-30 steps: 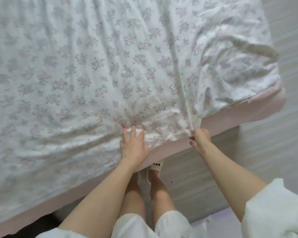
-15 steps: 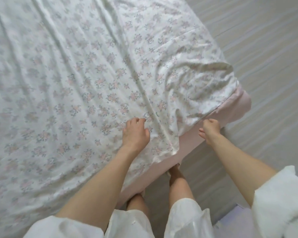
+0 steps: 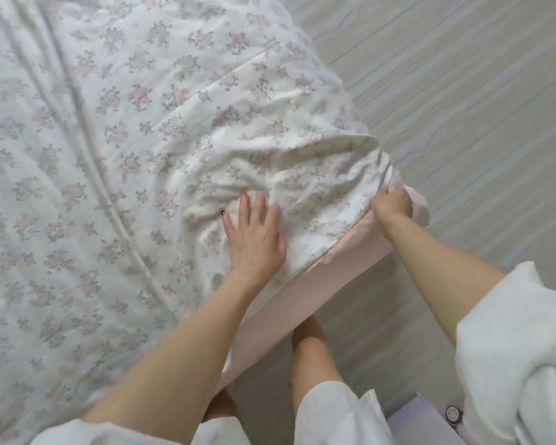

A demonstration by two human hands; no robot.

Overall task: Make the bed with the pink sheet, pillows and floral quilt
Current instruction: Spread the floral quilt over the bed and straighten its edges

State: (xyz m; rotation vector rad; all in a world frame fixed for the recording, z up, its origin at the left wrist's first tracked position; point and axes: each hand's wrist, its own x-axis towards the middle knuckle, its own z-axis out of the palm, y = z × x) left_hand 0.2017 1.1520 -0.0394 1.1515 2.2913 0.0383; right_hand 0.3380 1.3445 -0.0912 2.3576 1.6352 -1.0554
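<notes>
The floral quilt (image 3: pixel 135 130) lies spread over the bed, covering nearly all of it, with its near corner bunched into soft ridges right at the corner of the mattress. Beneath it the pink sheet (image 3: pixel 305 293) shows along the side of the mattress and at the corner itself. No pillows are in view.

The left hand (image 3: pixel 254 239) lies flat on the quilt just inside the bed's edge, its fingers (image 3: pixel 260 207) straight and a little spread, pressing the cloth down. The right hand (image 3: pixel 392 205) is at the very corner, fingers curled and pinching the quilt's hem where it meets the pink sheet.

The quilt looks light, thin and limp; it creases wherever it is pushed and should slide easily over the sheet, so one flat palm probably serves to anchor it while the other hand tugs. The hem at the corner seems the best place to take hold, since a pull there would likely draw out the puckers running back toward the left hand. Pull too hard and the whole cover may shift off square.

The person stands close against the bed's side. Pale striped floor (image 3: pixel 463 107) lies open beyond the corner and along the foot, leaving room to step round. A lilac box (image 3: pixel 414 419) sits on the floor near the person's feet, something to avoid when stepping back.
</notes>
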